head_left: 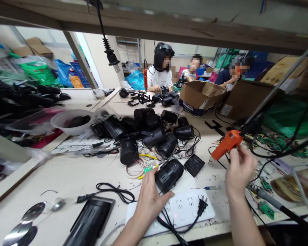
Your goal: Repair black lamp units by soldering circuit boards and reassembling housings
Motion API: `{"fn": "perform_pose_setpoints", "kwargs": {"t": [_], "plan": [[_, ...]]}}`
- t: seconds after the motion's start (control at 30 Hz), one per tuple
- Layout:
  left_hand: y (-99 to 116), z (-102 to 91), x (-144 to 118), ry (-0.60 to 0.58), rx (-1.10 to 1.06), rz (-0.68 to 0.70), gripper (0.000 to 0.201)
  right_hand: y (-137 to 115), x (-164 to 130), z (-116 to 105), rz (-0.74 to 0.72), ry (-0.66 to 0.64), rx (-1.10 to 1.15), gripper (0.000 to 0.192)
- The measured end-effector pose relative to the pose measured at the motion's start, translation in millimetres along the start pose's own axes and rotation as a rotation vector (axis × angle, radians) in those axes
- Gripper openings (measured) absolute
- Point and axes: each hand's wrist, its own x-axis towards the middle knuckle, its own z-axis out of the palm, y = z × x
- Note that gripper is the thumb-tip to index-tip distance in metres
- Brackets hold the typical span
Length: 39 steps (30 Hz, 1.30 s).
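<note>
The left hand rests on a black housing that sits at the far edge of a white power strip. The right hand is raised just under an orange electric screwdriver hanging on a cable, fingertips touching its grip. Beyond the housing lies a heap of similar black housings with loose wires. A square black cover lies right of the held housing. A white bowl stands far left, a cardboard box far right.
</note>
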Motion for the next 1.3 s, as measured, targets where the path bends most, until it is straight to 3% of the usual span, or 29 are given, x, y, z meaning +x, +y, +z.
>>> {"fn": "perform_pose_setpoints", "kwargs": {"t": [0.03,0.07,0.1,0.17,0.27,0.53,0.77,1.07,1.3], "plan": [[-0.2,1.3,-0.3,0.005,-0.001,0.003,0.076,-6.2,-15.3,-3.6,-0.122,0.083,-0.075,0.036],[-0.6,2.6,-0.7,0.009,-0.002,0.007,0.078,-12.0,-33.3,-5.4,-0.248,-0.013,-0.152,0.028],[-1.3,3.8,-1.1,0.013,-0.004,0.014,0.078,-16.9,-52.9,-5.1,-0.354,-0.241,-0.178,0.024],[-3.5,5.9,-2.0,0.020,-0.008,0.033,0.075,-22.7,-90.5,0.6,-0.400,-0.648,-0.227,0.040],[-8.2,7.9,-3.0,0.027,-0.015,0.050,0.074,-21.7,-126.1,14.3,-0.435,-0.811,-0.359,0.073],[-10.5,8.1,-3.7,0.010,-0.048,0.016,0.080,-16.6,-118.7,26.7,-0.336,-0.867,-0.547,0.090],[-9.8,6.3,-7.9,-0.006,-0.070,0.120,0.079,-20.3,-114.5,28.6,-0.349,-0.911,-0.589,0.088],[-9.1,5.3,-4.4,-0.056,-0.111,-0.010,0.086,-18.4,-114.8,33.0,-0.439,-0.810,-0.566,0.080],[-5.2,5.5,-2.2,-0.015,0.008,0.021,0.087,-21.2,-111.5,34.5,-0.326,-0.821,-0.567,0.083]]}}
